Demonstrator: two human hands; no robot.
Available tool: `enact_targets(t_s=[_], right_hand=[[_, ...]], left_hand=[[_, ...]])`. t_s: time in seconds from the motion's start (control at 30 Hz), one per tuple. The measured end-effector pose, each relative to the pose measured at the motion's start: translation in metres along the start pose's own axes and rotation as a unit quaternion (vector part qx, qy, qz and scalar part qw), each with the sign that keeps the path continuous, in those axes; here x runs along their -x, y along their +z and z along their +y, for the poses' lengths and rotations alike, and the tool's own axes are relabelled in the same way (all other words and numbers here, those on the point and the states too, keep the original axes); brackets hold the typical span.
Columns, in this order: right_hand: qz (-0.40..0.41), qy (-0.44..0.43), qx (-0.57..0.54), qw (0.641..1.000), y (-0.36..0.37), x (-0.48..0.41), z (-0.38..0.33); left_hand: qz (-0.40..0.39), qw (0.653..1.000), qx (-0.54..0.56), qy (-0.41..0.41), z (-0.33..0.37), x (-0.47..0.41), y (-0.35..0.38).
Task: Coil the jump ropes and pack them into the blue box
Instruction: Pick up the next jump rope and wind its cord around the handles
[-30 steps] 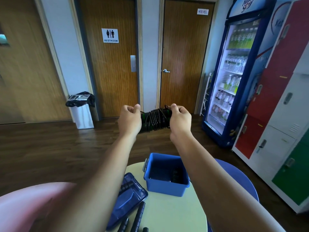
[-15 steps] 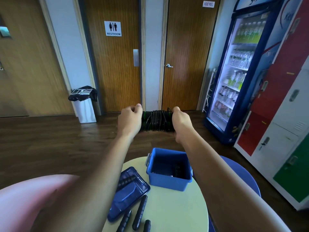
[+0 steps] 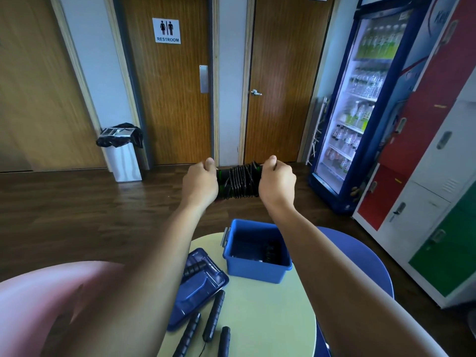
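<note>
I hold a black jump rope [image 3: 238,182], its cord wound tightly around its handles, out in front of me above the floor. My left hand [image 3: 199,183] grips its left end and my right hand [image 3: 277,182] grips its right end. Below them the open blue box [image 3: 257,269] stands on the pale green round table [image 3: 270,313], with a dark coiled rope [image 3: 270,251] inside. Three black jump rope handles [image 3: 213,315] lie on the table near its front edge.
The blue box lid [image 3: 198,287] lies left of the box with a black handle on it. A blue chair [image 3: 360,253] stands right of the table, a pink seat [image 3: 38,305] at left. A bin, doors, a drinks fridge and lockers line the room.
The view has tilted down a little, so the table shows more. Both hands stay on the wound rope and have closed in slightly on its ends.
</note>
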State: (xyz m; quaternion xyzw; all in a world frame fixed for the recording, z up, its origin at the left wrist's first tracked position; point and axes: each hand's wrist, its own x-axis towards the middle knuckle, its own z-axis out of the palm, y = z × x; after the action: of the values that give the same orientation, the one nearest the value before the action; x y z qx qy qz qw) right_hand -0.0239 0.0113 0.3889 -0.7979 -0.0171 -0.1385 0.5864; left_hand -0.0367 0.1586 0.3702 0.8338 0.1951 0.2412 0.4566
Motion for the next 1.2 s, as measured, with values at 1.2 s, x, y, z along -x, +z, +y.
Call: enact_targets(t_s=[1.2], right_hand=[[-0.236, 0.298, -0.186, 0.906, 0.025, -0.201, 0.198]], left_hand=[[-0.360, 0.927, -0.076, 0.068, -0.066, -0.072, 0.207]])
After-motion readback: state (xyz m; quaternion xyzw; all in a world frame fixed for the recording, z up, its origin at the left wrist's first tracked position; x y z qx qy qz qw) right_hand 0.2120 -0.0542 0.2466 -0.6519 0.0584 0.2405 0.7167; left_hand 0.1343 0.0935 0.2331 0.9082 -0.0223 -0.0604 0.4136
